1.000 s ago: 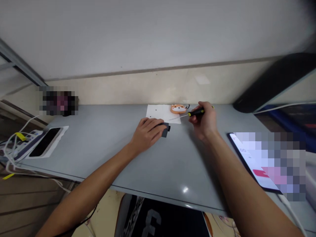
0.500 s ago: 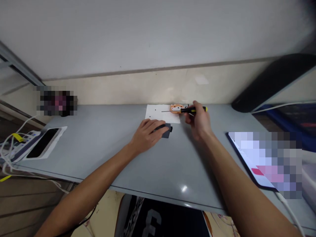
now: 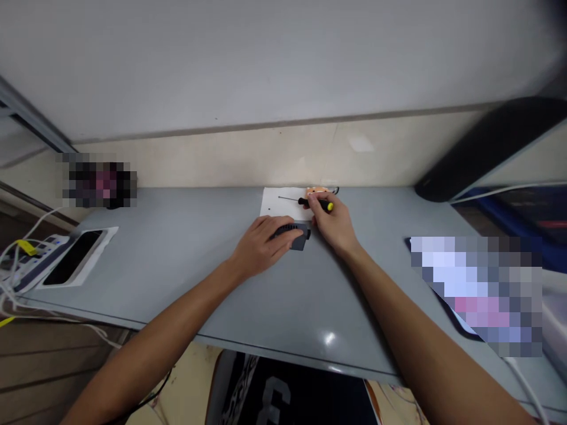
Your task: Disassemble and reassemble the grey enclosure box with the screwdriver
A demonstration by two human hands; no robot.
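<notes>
At the far left of the grey counter [image 3: 186, 215], a power strip [image 3: 33, 265] lies under looping white cables [image 3: 13, 274], with a yellow tag [image 3: 27, 247] among them; just right of it a black-screened phone [image 3: 73, 258] rests on a white sheet [image 3: 103, 243]; behind these, near the wall, stands a dark object [image 3: 119, 188], mostly blurred out; the left hand [image 3: 261, 245] is at the middle of the counter, palm down and clasped round the left part of a dark grey block [image 3: 299, 239], which has a slotted back edge and a black knob at its right end; beyond that hand and the block lies a white paper [image 3: 287, 209], with a small dark speck [image 3: 269, 208] on it; the thin shaft of a screwdriver [image 3: 326, 205] points left over this paper, and whether its tip touches the paper I cannot tell; an orange case [image 3: 315, 190] with a black loop lies at the paper's back right corner, partly covered by the right hand [image 3: 334, 221], whose fingers pinch the screwdriver's black and yellow handle; the two hands are apart, with the block's knobbed end between them; further right a black cylinder [image 3: 482, 156] leans at the back, and nearer the front lies a lit tablet [image 3: 456, 319], largely blurred, with a white cable [image 3: 527, 386] beside it.
</notes>
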